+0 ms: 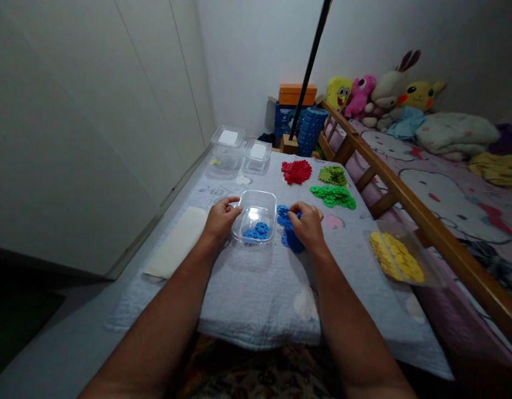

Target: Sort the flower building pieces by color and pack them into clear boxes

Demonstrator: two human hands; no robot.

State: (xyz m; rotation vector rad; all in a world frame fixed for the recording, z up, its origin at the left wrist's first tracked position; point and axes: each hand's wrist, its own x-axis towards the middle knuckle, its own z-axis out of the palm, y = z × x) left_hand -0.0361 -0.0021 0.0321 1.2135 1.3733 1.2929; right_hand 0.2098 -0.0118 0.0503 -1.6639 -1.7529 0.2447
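Observation:
A clear plastic container (275,213) stands in front of me with several blue notched discs (256,231) at its near end. My left hand (221,219) grips its left rim between thumb and fingers. Just right of the container, my right hand (306,221) is closed in a pinch over a pile of blue notched discs (292,241). A blue notched disc (283,215) shows at its fingertips. The hand hides part of the pile.
Farther back lie red pieces (296,172), olive pieces (333,175) and green pieces (334,197). Yellow pieces (395,257) fill a clear bag at right. Two clear containers, a larger one (226,149) and a smaller one (258,155), stand back left. A folded cream cloth (177,244) lies left. A wooden bed rail (389,183) borders the right.

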